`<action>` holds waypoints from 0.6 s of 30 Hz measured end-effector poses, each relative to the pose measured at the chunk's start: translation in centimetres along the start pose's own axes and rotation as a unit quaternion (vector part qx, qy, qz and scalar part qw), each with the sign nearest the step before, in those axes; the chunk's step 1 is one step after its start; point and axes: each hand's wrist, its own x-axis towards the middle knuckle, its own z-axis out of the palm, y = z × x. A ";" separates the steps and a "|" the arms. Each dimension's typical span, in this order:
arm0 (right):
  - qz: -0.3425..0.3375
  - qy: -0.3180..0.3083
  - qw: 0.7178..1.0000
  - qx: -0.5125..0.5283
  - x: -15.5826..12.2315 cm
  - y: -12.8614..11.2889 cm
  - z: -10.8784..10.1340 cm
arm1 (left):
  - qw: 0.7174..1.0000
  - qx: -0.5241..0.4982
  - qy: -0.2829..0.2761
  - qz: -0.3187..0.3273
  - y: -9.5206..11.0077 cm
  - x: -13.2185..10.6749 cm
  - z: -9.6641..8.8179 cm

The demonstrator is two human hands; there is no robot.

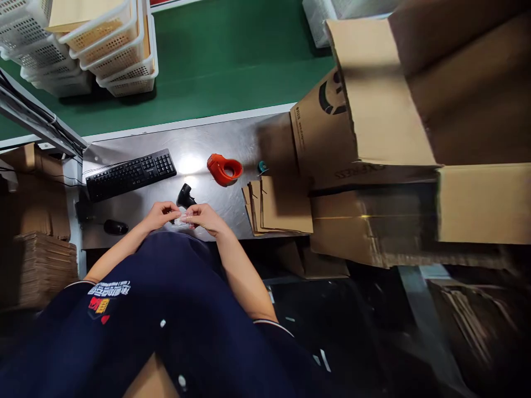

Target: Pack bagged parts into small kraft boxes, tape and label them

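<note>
Close to my body, over the metal table's near edge, my left hand (163, 215) and my right hand (205, 218) meet with fingers pinched. Between them is a small clear plastic piece (182, 222), perhaps a little bag; its contents are too small to make out. Just beyond my fingers lies a black handheld barcode scanner (185, 195). An orange tape dispenser (224, 169) sits farther right on the table. To the left are a black keyboard (131, 174) and a black mouse (115, 227).
Flat cardboard pieces (286, 204) and a small teal roll (262, 167) lie right of the dispenser. A large open carton (323, 132) crowds the right side. White baskets (124, 72) stand stacked on the green surface (232, 61) behind. Folded cardboard (47, 271) is piled at left.
</note>
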 end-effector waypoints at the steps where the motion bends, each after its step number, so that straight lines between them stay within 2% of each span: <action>1: 0.013 -0.018 0.999 0.026 -0.2 -0.1 -0.2 | 1.000 -0.022 0.009 -0.016 0.3 0.0 0.0; 3: 0.031 -0.037 0.996 0.076 -0.4 -0.3 -0.6 | 0.997 -0.047 0.061 -0.031 0.8 -0.1 0.2; 7: 0.005 0.025 0.996 0.083 -0.3 -0.8 -0.3 | 0.981 -0.025 0.187 -0.031 2.1 -0.7 1.1; 9: -0.017 0.050 0.997 0.053 -0.2 -1.1 0.1 | 0.976 -0.005 0.215 -0.025 2.7 -0.9 1.3; 13: -0.093 0.050 0.993 -0.057 -0.6 -2.2 0.6 | 0.984 -0.022 0.175 -0.015 3.9 -0.5 0.9; 18: -0.181 0.044 0.961 -0.204 -1.6 -3.2 0.8 | 0.992 0.003 0.125 -0.006 5.3 0.1 0.2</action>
